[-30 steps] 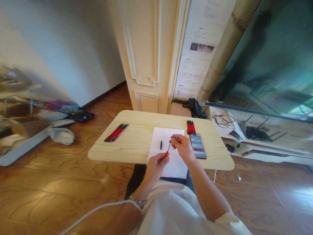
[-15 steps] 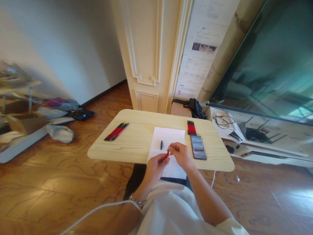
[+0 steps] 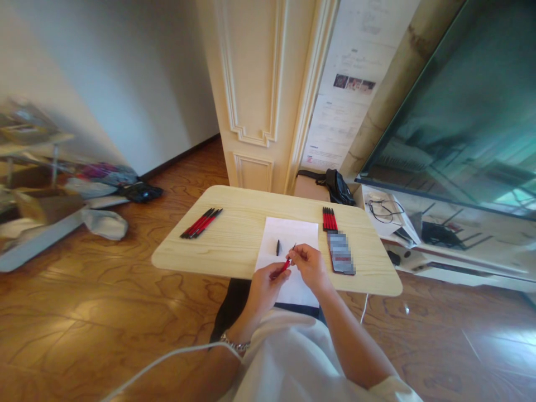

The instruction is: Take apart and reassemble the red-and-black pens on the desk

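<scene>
Over a white sheet of paper (image 3: 268, 229), both my hands work close together on a red pen barrel (image 3: 286, 266). My left hand (image 3: 268, 283) is closed around the barrel, which points up and to the right. At its upper end my right hand (image 3: 310, 265) pinches a thin pen refill (image 3: 294, 246), whose dark tip shows above the fingers. How deep the refill sits in the barrel is hidden by my fingers. A small black pen tip piece (image 3: 278, 247) lies on the paper just beyond my hands.
On the pale wooden table (image 3: 238, 223), several red and black pens (image 3: 201, 223) lie to the left. More such pens (image 3: 329, 219) line up at the right, above a phone (image 3: 341, 254). A black bag (image 3: 338, 187) sits behind the table. A white cable (image 3: 167, 357) crosses my left wrist.
The view has shifted slightly, so the table appears a little further right. My hands keep nearly the same hold on the barrel and refill.
</scene>
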